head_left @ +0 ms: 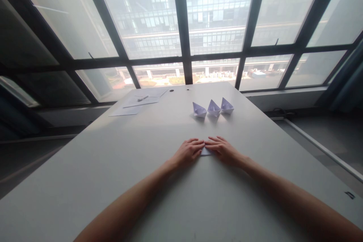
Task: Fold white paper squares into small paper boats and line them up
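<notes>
Your left fingers [197, 142] and right fingers [213, 143] lie flat, slightly spread, on folded paper [206, 152] beneath them; three paper boats [213, 109] stand beyond, the tabletop [85, 166] edges well apart either side.

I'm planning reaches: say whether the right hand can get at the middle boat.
Likely yes: only table shows between the right hand and the middle boat, though the hand rests on folded paper.

Single head-worn camera above near end of white desk [93, 181], facing forward and down along its length; wide view, near surface close below, windows [217, 11] well beyond
</notes>
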`<state>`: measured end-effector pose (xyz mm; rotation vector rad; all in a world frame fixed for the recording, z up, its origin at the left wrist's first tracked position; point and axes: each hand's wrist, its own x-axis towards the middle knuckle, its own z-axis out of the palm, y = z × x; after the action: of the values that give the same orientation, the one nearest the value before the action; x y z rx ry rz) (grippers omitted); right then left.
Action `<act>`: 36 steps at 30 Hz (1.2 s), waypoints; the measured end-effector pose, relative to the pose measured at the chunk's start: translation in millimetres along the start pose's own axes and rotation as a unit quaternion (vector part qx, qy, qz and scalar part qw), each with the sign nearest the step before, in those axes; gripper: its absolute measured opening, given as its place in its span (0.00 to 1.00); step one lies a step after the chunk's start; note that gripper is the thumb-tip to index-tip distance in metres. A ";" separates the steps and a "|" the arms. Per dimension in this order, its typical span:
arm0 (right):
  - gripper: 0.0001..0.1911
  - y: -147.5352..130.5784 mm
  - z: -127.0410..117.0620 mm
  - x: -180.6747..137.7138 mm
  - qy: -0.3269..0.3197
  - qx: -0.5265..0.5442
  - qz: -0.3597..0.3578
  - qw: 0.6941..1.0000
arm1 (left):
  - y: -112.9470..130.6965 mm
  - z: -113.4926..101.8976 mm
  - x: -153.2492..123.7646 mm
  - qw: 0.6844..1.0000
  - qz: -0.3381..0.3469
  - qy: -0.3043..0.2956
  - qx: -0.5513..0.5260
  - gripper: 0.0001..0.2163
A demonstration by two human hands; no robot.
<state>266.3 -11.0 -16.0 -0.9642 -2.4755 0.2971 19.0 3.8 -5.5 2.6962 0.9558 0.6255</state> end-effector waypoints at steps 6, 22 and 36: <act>0.22 10.6 5.2 -2.2 0.032 -0.036 0.046 0.998 | -11.4 4.5 1.7 0.995 -0.021 0.053 -0.082 0.08; 0.10 0.1 -0.9 -1.9 0.078 -0.041 0.012 0.996 | 2.5 -3.2 -1.5 1.000 0.013 0.023 -0.009 0.12; 0.13 3.9 2.6 -2.2 0.091 -0.037 0.093 0.991 | 8.3 -9.1 -1.6 1.000 0.005 -0.007 0.022 0.12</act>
<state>268.7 -9.7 -20.3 -1.2002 -2.2501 0.1686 18.4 -3.0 4.8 2.7418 0.9650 0.5938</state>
